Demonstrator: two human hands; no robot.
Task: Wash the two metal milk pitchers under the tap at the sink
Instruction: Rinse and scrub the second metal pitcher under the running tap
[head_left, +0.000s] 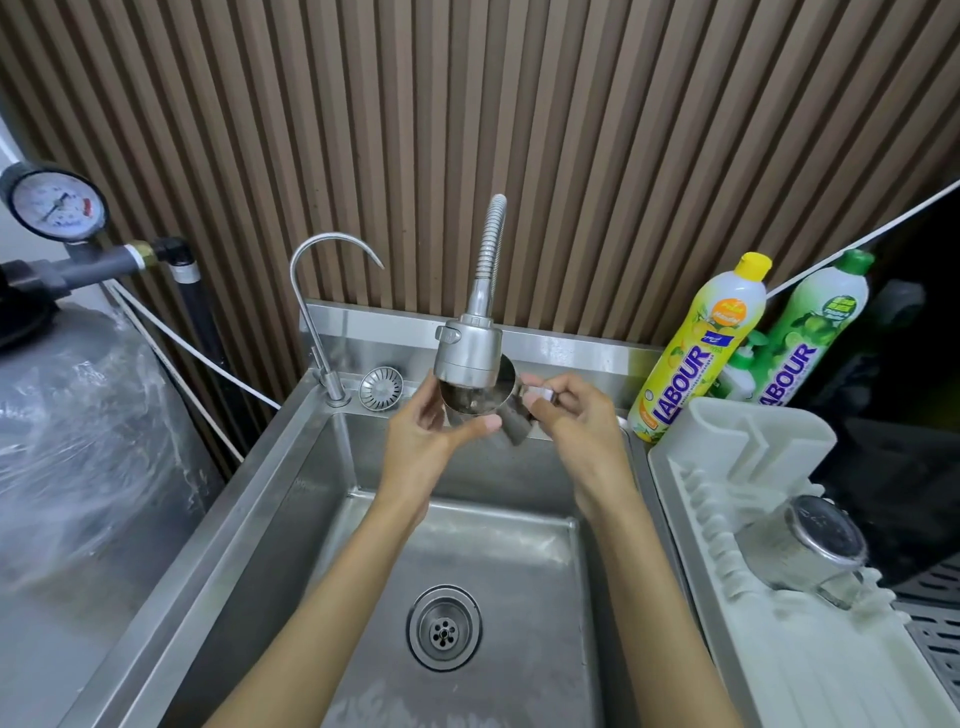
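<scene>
Both hands hold one milk pitcher (475, 402) under the spray tap (467, 351), far over the sink (291, 499): our left hand (428, 421) cups its wall, our right hand (563, 410) pinches its handle. Stiff, light steel, likely slippery wet; we judge that handle safest.

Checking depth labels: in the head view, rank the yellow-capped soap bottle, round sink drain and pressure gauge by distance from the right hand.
1. Yellow-capped soap bottle, just to the right of the right hand.
2. Round sink drain, below in the basin.
3. Pressure gauge, far left.

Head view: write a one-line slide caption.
Both hands, left and right, hold a pitcher under the tap over the sink; another pitcher lies on the rack.
</scene>
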